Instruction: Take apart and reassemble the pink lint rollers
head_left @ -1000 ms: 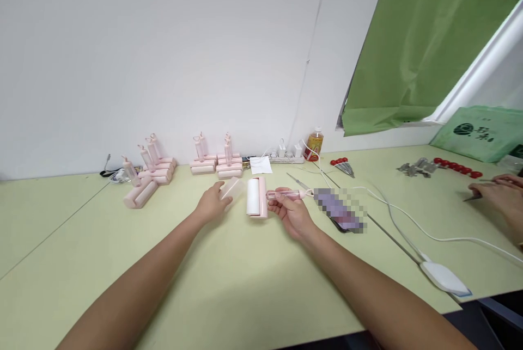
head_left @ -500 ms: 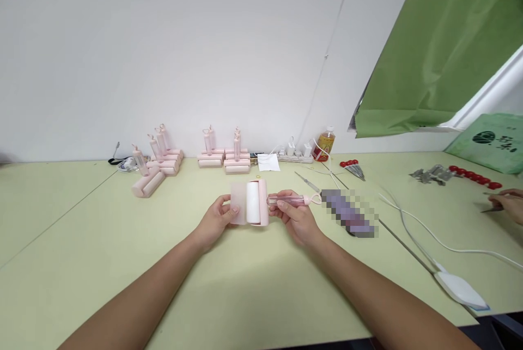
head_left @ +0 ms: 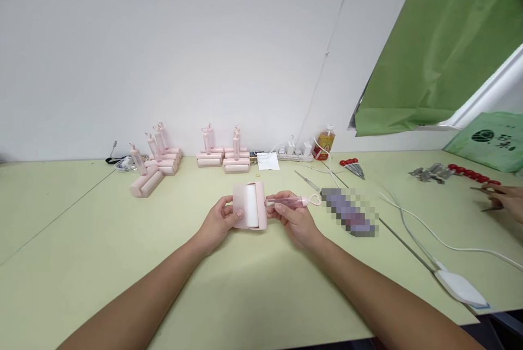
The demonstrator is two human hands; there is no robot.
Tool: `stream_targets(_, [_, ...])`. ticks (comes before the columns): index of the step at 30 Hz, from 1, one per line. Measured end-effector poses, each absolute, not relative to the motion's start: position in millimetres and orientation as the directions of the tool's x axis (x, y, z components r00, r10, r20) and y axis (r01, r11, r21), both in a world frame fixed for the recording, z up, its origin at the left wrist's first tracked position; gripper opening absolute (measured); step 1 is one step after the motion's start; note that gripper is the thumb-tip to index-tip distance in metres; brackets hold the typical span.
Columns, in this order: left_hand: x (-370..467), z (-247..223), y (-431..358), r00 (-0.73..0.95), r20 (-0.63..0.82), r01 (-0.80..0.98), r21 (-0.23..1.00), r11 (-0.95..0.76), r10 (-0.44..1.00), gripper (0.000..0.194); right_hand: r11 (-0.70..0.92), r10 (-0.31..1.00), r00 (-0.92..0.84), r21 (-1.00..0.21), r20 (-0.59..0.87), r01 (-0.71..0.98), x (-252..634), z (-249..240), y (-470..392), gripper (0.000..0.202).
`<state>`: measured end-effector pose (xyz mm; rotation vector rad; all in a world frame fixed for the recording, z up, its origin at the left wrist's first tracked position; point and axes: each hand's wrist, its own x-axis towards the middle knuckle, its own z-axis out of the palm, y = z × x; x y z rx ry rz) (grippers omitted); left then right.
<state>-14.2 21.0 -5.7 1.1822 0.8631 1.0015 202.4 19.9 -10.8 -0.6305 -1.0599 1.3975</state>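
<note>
We note the left hand (head_left: 216, 225) pinching a translucent cover (head_left: 240, 197), thumb on its face, fingers behind; the right hand (head_left: 296, 219) is curled round the clear handle (head_left: 292, 202) of a pink roller (head_left: 262, 206), handle pointing right. Roller sits between the hands, mid-table; whether it touches the table (head_left: 229, 295) we cannot tell. Cover lies along the left side of the white roll (head_left: 252, 206), seemingly overlapping it; whether it is seated we cannot say. Risks, in our judgement: a skewed cover could catch its edge on the roll and scuff it; a hard thumb could bow the thin wall; a slack right grip could let the smooth handle twist. Counts: one roller, one cover in hand. Beyond, far left, standing handles (head_left: 139, 160): we make four. Far middle, two more (head_left: 206, 141); beside them, another overlapping set (head_left: 236, 146), at least two. Far side: one sheet of white paper (head_left: 268, 161), one power strip (head_left: 297, 158), one bottle (head_left: 324, 144). Right of the hands: one slim tool (head_left: 307, 180), one blurred flat item (head_left: 347, 213), one bundle of red-ended metal pieces (head_left: 353, 168). Far right: a row of red balls (head_left: 469, 172), tally unsure; one green bag (head_left: 486, 140); a co-worker's hand (head_left: 509, 202). Near right: one white flat device (head_left: 461, 287).
</note>
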Motion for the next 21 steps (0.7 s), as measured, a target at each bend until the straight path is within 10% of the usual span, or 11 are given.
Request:
stream_targets(8, [-3,-9,16,0.399,0.055,-0.179,0.984,0.019,0.915,0.055,0.096,0.973,-0.152,-0.900,0.175,-0.425,186,-21,16,0.027])
stream_targets(13, [-7,-4,11,0.346,0.129,0.169,0.966,-0.197,0.929,0.064,0.044,0.980,-0.152,-0.891,0.126,-0.453,183,-17,14,0.031])
stream_targets(18, [-2,-12,3,0.306,0.330,0.609,0.653,-0.450,0.893,0.101,0.060,0.994,-0.050,-0.844,0.102,-0.532,184,-11,14,0.033])
stream_targets(21, [2,-17,2,0.349,0.405,0.731,0.446,-0.516,0.845,0.085,-0.037,0.998,-0.070,-0.804,0.006,-0.593,184,-6,13,0.032])
